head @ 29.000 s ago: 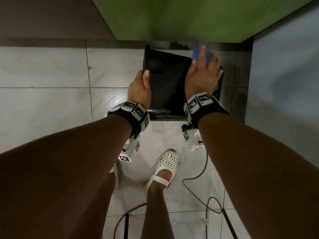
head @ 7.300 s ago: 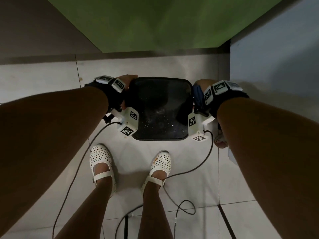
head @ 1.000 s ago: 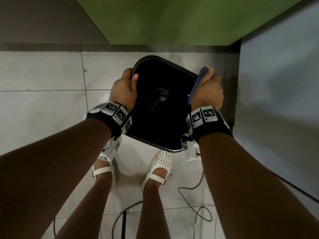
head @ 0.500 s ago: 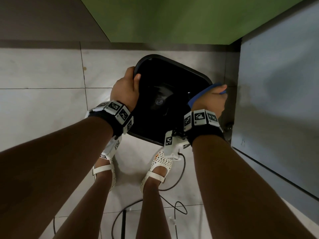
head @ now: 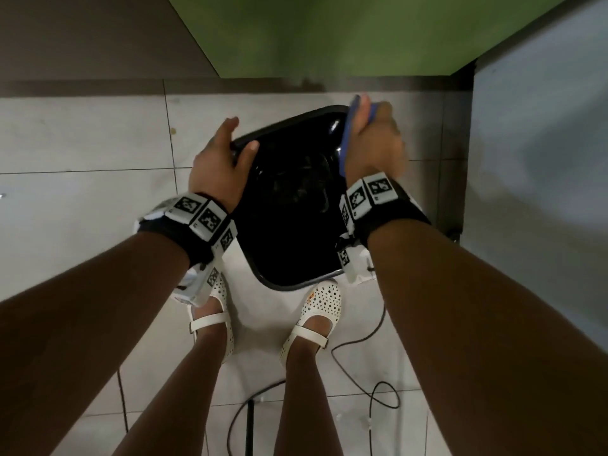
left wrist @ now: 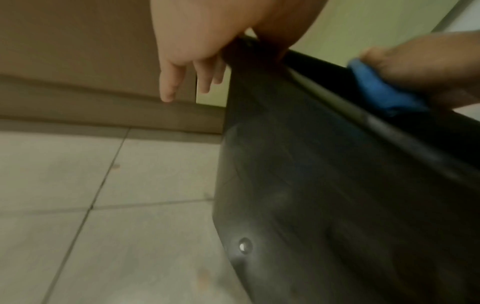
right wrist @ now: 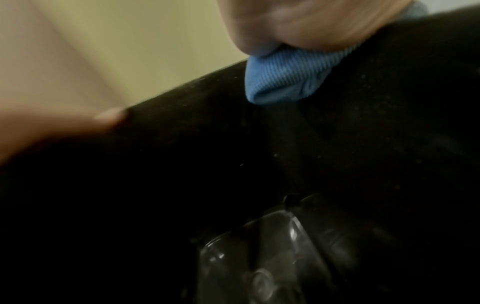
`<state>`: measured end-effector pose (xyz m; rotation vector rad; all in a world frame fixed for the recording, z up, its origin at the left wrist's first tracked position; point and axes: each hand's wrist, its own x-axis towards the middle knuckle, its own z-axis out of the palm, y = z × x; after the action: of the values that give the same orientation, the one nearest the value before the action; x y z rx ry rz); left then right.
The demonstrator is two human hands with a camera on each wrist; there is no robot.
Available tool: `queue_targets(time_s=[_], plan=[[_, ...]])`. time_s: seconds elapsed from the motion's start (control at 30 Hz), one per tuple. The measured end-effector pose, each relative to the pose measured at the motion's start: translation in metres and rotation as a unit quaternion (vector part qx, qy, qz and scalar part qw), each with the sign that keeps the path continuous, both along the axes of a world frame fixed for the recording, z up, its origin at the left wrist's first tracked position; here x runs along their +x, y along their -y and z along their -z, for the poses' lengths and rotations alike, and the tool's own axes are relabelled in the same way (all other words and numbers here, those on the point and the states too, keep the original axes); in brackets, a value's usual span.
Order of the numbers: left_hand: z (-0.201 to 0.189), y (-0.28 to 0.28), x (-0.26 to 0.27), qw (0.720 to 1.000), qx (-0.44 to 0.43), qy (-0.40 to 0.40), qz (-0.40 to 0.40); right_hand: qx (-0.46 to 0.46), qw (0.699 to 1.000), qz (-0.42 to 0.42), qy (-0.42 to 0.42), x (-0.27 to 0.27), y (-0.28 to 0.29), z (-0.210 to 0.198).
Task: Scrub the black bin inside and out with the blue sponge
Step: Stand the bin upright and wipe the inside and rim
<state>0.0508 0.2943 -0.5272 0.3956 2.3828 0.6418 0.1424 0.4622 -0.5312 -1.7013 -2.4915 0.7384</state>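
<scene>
The black bin (head: 289, 205) is held tilted off the tiled floor, its open mouth facing me. My left hand (head: 237, 139) holds the rim at the far left, thumb (right wrist: 103, 117) hooked inside. Its fingers (left wrist: 168, 86) hang down the outer wall (left wrist: 311, 185). My right hand (head: 368, 133) grips the blue sponge (head: 344, 139) and presses it on the inner wall at the bin's far right corner. The left wrist view shows the sponge (left wrist: 381, 92) just inside the rim. In the right wrist view the sponge (right wrist: 285, 78) lies on the dark inner wall (right wrist: 182, 164) above the shiny bottom.
My feet in white perforated sandals (head: 316, 311) stand just under the bin. Black cables (head: 371, 383) loop over the floor tiles behind them. A green wall (head: 329, 34) rises ahead and a grey panel (head: 539, 159) stands close on the right.
The bin has turned in my hands. My right hand with the sponge has slid from the right rim up to the far right corner. My left hand keeps its hold on the left rim.
</scene>
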Motion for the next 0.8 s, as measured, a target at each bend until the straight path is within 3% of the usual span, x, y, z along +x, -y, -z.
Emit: queue_targets(time_s=[0.07,0.13,0.27,0.5,0.7,0.8], plan=[[0.003,0.0,-0.008,0.993,-0.048,-0.006,0.112,0.029,0.993,-0.11,0.009,-0.015,0.009,0.003],[0.003,-0.004,-0.01,0.984,-0.057,-0.001,0.169,0.091,0.977,-0.194,-0.011,-0.028,0.02,0.008],[0.001,-0.019,-0.007,0.99,-0.008,-0.001,0.144,0.2,0.938,-0.278,-0.052,-0.046,0.038,0.02],[0.003,-0.014,0.0,0.995,0.066,0.044,0.054,0.199,0.938,-0.272,-0.084,-0.045,0.044,0.021],[0.002,-0.014,0.001,0.996,0.065,0.035,0.049,0.211,0.951,-0.217,-0.066,-0.017,0.033,0.025],[0.002,-0.014,0.0,0.996,0.062,0.035,0.05,0.256,0.949,-0.185,-0.018,0.01,0.021,0.026]])
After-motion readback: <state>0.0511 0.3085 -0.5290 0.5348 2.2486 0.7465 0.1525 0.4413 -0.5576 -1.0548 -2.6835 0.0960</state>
